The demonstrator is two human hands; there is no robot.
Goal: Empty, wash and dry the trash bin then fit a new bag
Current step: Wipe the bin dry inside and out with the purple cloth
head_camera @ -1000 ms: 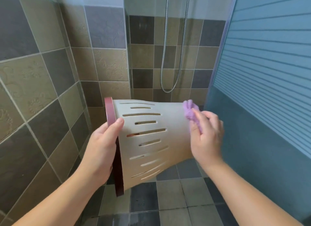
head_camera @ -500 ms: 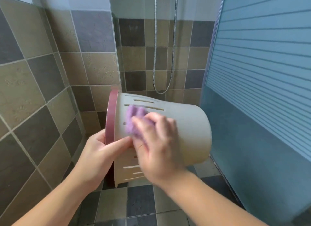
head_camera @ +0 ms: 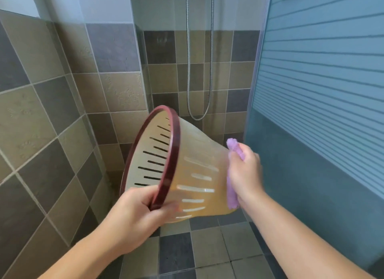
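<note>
Trash bin (head_camera: pixel 199 174) now tilted with open mouth turned up and toward the camera, slotted interior visible, where half a second ago only the outer side showed. Right hand (head_camera: pixel 245 174) with purple cloth (head_camera: pixel 232 195) shifted from near the rim to the bin's base end. Left hand (head_camera: pixel 135 214) regripped lower on the dark red rim (head_camera: pixel 166 170).

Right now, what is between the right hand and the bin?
A purple cloth. In the head view, the right hand presses it against the bottom end of the bin, so the palm does not touch the plastic directly.
</note>
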